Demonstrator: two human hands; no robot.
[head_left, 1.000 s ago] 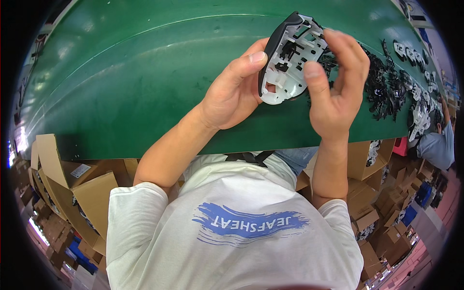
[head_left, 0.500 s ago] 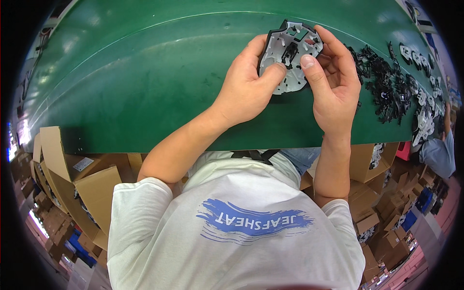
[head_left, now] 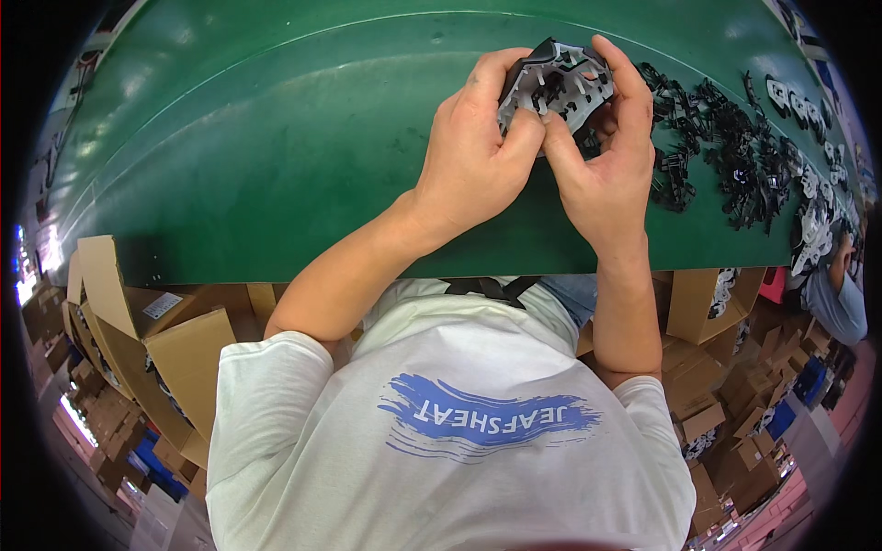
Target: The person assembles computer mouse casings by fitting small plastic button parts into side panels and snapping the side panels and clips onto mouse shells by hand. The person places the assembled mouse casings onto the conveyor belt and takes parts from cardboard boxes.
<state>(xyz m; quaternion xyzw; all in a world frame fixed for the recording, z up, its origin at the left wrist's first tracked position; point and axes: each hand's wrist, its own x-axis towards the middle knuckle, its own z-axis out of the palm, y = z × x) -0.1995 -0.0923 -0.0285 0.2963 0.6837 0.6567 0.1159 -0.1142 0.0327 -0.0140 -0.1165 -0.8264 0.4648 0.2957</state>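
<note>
Above the green table (head_left: 276, 165) I hold a plastic housing shell (head_left: 576, 99), black outside and light grey inside, with small posts and a black piece (head_left: 551, 88) fitted in its hollow. My left hand (head_left: 473, 161) is closed round its left side, thumb pressed at the near inner edge. My right hand (head_left: 611, 170) grips the right side, its index finger up along the far right edge and its thumb beside the left thumb. The shell is tilted, and its underside and some fingertips are hidden.
A heap of black plastic parts (head_left: 735, 147) lies right of my hands, with white-and-black parts (head_left: 797, 106) beyond it. Open cardboard boxes (head_left: 193, 358) stand below the table edge at left and right (head_left: 712, 303). Another person's arm (head_left: 838, 285) shows at far right.
The shell has tipped so its inside shows at a steeper slant. My right thumb has moved left and down, meeting the left thumb at the near edge.
</note>
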